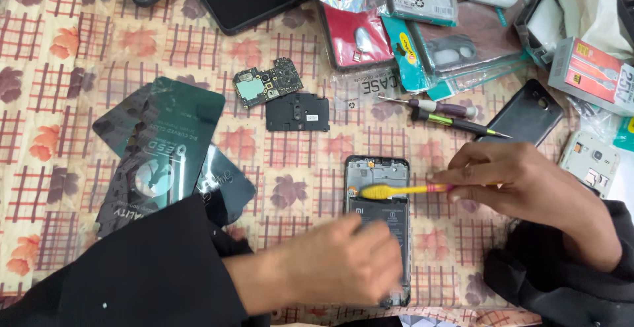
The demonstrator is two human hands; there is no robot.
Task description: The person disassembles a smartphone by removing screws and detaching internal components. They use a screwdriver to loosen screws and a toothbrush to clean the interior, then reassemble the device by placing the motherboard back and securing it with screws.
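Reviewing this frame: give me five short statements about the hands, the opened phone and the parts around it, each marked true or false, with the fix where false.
1. The right hand holds a yellow toothbrush with its head over the opened phone. True.
2. The left hand rests on the lower part of the opened phone. True.
3. The green circuit board sits inside the phone. False: it lies apart on the tablecloth, above the phone, next to a black cover plate.
4. Two screwdrivers lie above the right hand. True.
5. The right hand grips a screwdriver. False: it holds the toothbrush; both screwdrivers lie untouched.
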